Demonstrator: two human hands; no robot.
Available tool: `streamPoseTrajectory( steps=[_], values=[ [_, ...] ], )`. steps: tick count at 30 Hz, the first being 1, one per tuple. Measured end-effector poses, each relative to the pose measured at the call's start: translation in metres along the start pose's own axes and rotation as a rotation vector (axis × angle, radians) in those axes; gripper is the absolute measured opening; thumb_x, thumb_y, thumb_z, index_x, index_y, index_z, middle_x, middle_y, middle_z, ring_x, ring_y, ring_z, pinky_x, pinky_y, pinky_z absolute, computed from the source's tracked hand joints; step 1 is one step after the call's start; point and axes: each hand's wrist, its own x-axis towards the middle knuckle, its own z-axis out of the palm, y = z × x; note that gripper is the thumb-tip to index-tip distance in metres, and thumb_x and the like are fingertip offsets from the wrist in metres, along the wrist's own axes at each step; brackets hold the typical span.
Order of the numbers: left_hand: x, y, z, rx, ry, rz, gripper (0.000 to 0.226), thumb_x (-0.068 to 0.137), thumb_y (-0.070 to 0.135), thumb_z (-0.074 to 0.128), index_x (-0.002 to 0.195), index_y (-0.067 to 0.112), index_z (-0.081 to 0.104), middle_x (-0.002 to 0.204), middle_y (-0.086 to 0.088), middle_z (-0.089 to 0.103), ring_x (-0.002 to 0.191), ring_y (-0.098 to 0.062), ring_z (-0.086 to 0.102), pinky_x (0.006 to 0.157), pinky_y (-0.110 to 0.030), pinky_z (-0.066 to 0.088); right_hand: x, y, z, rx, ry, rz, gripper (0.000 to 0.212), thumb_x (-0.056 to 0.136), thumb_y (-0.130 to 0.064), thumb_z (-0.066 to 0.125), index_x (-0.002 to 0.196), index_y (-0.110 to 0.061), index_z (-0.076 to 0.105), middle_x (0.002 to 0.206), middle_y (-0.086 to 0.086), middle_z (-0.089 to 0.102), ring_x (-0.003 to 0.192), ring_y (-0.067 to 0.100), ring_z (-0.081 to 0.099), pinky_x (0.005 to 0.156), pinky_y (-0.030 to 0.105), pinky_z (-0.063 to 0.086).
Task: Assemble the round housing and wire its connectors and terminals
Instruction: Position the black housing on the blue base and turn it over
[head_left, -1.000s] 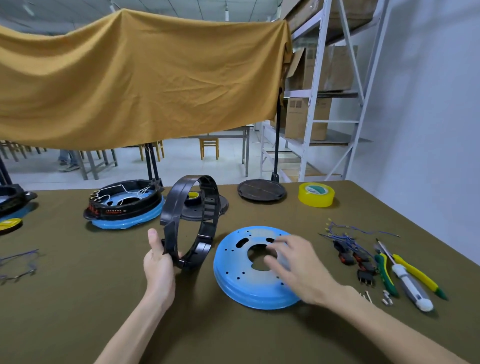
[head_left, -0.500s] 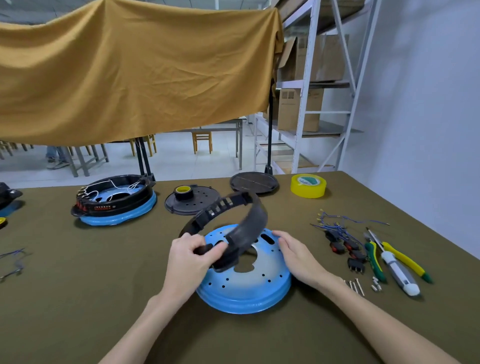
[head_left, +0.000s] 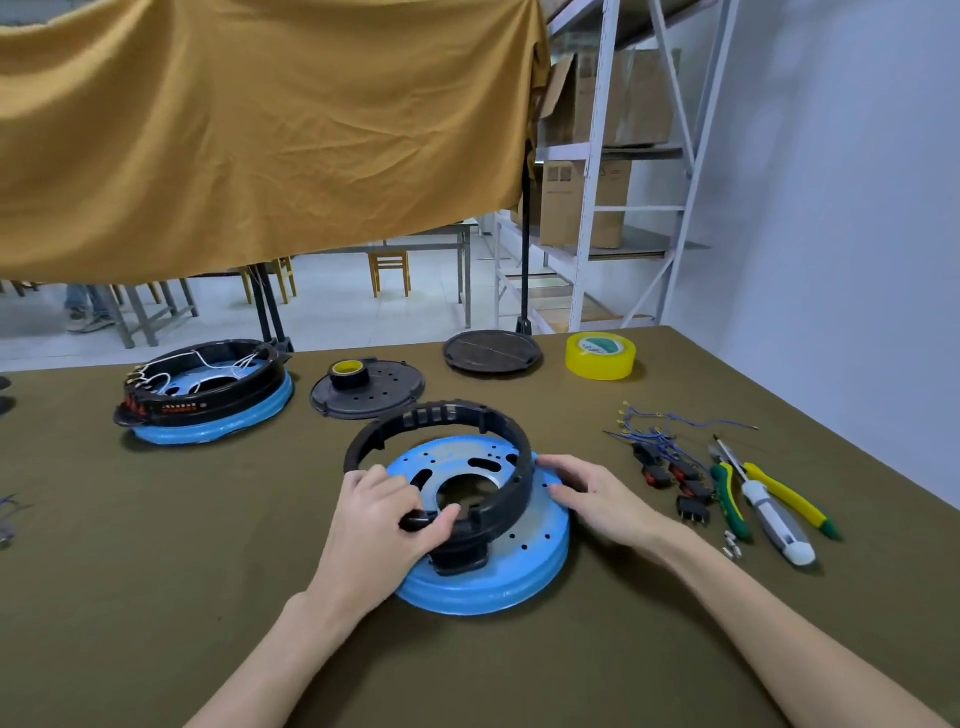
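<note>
1 black ring (head_left: 441, 421), 1 blue plate (head_left: 535, 540), 2 hands

Olive counter (head_left: 156, 597) carries blue disc (head_left: 524, 577), wired housing (head_left: 208, 395), black lid (head_left: 374, 395), yellow tape (head_left: 600, 356), wires (head_left: 654, 426), pliers (head_left: 779, 493), screwdriver (head_left: 769, 514).

Wire bundle (head_left: 8, 514) cut off left.

Both bare forearms reached forward. The left hand (head_left: 384, 525) curled its fingers and thumb in a closed grip; the right hand (head_left: 597, 499) lay flat, fingers straight.
</note>
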Motion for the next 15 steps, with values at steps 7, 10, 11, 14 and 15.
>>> streamPoseTrajectory(
  steps=[7,10,11,14,15],
  values=[
    [-0.004,-0.004,-0.009,-0.382,0.051,0.001,0.031,0.104,0.031,0.050,0.116,0.011,0.070,0.114,0.007,0.068,0.110,-0.013,0.064,0.095,-0.023,0.048,0.006,-0.010,-0.002,0.380,0.053,0.171,0.044,0.110,-0.040,0.038,0.146,-0.021,0.057,0.148,-0.006,0.057,0.138,0.011,0.050,0.123,0.036,0.031],
    [0.005,-0.018,-0.008,-0.423,0.207,-0.483,0.035,0.105,0.027,0.048,0.138,0.018,0.056,0.135,0.007,0.061,0.128,-0.008,0.055,0.107,-0.020,0.040,0.010,-0.021,0.002,0.314,0.037,0.185,0.053,0.098,-0.059,0.054,0.140,-0.027,0.059,0.139,-0.012,0.061,0.130,0.009,0.054,0.113,0.034,0.039],
    [0.008,-0.023,-0.007,-0.472,0.144,-0.678,0.040,0.107,0.031,0.049,0.146,0.022,0.049,0.144,0.007,0.055,0.134,-0.008,0.049,0.110,-0.024,0.036,0.012,-0.024,0.004,0.271,0.062,0.184,0.048,0.095,-0.055,0.060,0.135,-0.029,0.060,0.131,-0.013,0.064,0.121,0.006,0.058,0.101,0.029,0.044],
    [0.011,-0.035,-0.001,-0.642,-0.084,-0.926,0.049,0.110,0.041,0.043,0.155,0.024,0.040,0.157,0.005,0.046,0.142,-0.009,0.041,0.117,-0.031,0.030,0.015,-0.024,0.010,0.231,0.141,0.170,0.032,0.091,-0.034,0.064,0.123,-0.029,0.062,0.114,-0.011,0.067,0.103,0.003,0.062,0.077,0.024,0.046],
    [0.010,-0.037,0.000,-0.675,-0.113,-0.893,0.046,0.111,0.042,0.039,0.153,0.026,0.045,0.155,0.007,0.050,0.142,-0.008,0.042,0.119,-0.033,0.031,0.015,-0.020,0.012,0.248,0.158,0.170,0.032,0.089,-0.033,0.065,0.120,-0.028,0.062,0.114,-0.007,0.067,0.103,0.006,0.063,0.079,0.026,0.046]
  ],
)
